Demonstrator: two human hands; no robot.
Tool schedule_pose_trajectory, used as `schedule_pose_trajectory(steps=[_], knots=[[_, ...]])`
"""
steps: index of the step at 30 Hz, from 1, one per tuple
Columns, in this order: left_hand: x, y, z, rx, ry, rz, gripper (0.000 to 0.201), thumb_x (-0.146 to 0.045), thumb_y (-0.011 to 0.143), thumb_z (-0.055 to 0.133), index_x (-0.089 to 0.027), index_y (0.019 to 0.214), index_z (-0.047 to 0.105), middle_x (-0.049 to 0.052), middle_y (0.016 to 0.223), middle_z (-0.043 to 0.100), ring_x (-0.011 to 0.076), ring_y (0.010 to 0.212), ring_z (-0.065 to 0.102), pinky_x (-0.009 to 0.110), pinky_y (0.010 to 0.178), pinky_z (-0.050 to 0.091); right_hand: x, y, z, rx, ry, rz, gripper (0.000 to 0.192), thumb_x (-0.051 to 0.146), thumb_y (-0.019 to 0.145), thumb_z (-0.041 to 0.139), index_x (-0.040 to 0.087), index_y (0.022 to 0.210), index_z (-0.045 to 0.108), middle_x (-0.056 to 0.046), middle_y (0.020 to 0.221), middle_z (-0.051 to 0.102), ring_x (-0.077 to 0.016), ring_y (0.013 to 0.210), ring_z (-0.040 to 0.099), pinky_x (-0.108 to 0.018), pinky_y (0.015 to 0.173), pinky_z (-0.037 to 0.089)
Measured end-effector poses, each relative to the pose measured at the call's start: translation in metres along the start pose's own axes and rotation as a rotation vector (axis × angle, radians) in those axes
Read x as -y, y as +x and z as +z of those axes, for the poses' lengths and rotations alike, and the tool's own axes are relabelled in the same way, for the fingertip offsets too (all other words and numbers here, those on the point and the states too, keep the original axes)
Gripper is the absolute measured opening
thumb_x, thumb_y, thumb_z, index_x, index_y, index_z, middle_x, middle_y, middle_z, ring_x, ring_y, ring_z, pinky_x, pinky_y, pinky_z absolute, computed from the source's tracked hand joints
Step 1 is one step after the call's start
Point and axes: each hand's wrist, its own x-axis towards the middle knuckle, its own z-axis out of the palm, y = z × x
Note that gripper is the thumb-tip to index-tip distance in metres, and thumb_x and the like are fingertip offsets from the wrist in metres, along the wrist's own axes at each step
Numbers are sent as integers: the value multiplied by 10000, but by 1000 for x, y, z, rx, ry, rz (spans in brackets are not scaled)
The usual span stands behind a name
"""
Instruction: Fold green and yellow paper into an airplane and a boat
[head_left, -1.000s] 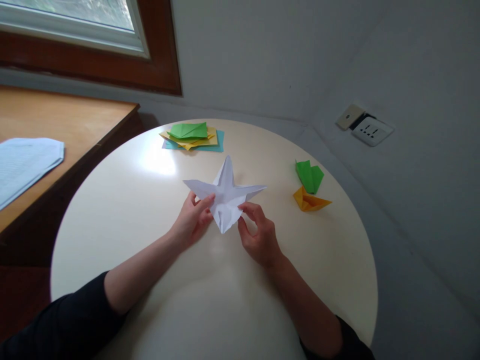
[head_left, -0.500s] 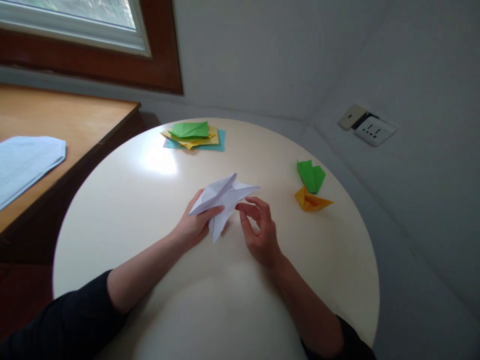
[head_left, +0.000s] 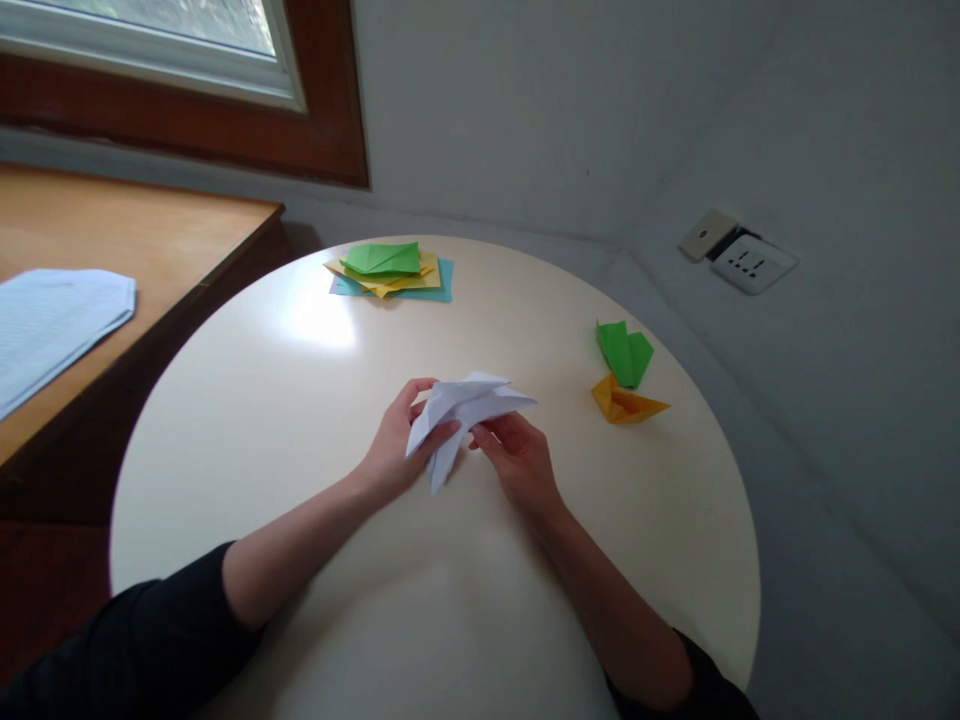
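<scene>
A white sheet of paper folded into a pointed shape is held above the middle of the round table. My left hand grips its left side, thumb on the near face and fingers behind. From the right, my right hand closes on the lower edge of the paper, with thumb and fingers brought together there; the fingertips are partly hidden under the paper. One narrow tip of the paper points down between the hands, and another sticks out to the right.
On the round white table lie a stack of coloured paper at the back, a green folded paper and an orange folded paper boat at the right. A wooden desk holding white papers stands left. A wall socket is at right.
The white folded paper has tilted and shifted slightly right and down. My right hand, apart from the paper before, has moved in and closed on its edge.
</scene>
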Motion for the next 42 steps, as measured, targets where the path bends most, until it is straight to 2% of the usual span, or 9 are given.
schedule_pose_trajectory(steps=[4,10,15,18,24,34,38,42], knots=[[1,-2,0,25,47,40,417,-331,669,716,-197,973,464,-32,696,592,103,594,512,192,518,358,3,0,0,-16,24,37,120,302,695,644,192,684,598,2,689,674,-156,676,638,-300,657,534],[3,-3,0,14,-28,-2,387,-259,661,724,-199,968,497,-32,749,600,101,660,538,197,583,407,3,-1,1,-54,74,57,93,276,676,676,193,690,636,8,673,672,-153,664,631,-286,638,520],[3,-3,4,25,-309,-192,412,-172,609,743,-196,955,520,-2,821,632,173,772,617,309,719,489,2,-2,1,-59,95,53,80,266,691,670,199,662,636,16,639,664,-145,618,625,-289,635,520],[0,-3,6,1,-395,-275,409,-145,600,750,-190,947,538,12,835,653,191,808,634,334,774,495,-1,-3,0,-81,92,77,95,281,679,686,195,705,653,-4,688,687,-155,644,632,-301,653,522],[-1,-6,4,-44,-390,-284,384,-172,614,754,-190,948,566,9,834,663,176,768,645,296,719,504,-10,-4,0,-105,69,90,190,327,677,692,186,802,666,-38,750,700,-178,705,640,-333,696,522],[-6,-2,7,-27,-439,-335,320,-152,597,749,-148,891,624,37,842,675,157,740,628,276,675,541,-4,-4,-1,-97,10,60,118,300,686,671,189,709,636,-15,696,674,-158,649,621,-312,664,517],[-7,-1,7,35,-446,-368,254,-199,616,752,-125,832,641,37,773,672,135,644,609,265,609,545,0,-2,-2,-124,-20,35,121,291,684,666,189,660,606,7,658,635,-135,624,596,-282,635,504],[-5,0,7,32,-399,-317,277,-196,566,780,-121,786,629,16,658,643,110,545,573,226,533,508,3,-3,-1,-118,0,30,116,290,691,661,192,705,601,11,690,615,-122,639,583,-262,616,496]])
